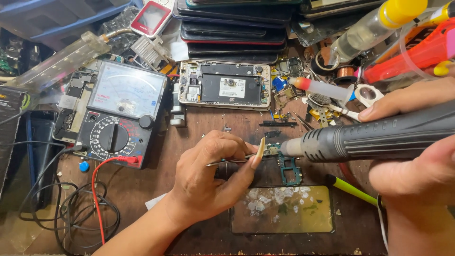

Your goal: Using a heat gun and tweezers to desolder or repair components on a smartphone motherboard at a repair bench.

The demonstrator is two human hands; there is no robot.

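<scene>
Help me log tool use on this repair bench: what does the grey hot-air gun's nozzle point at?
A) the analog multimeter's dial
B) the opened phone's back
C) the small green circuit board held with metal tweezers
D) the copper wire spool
C: the right hand aims the grey hot-air gun at the small green circuit board, where the left hand holds metal tweezers.
</scene>
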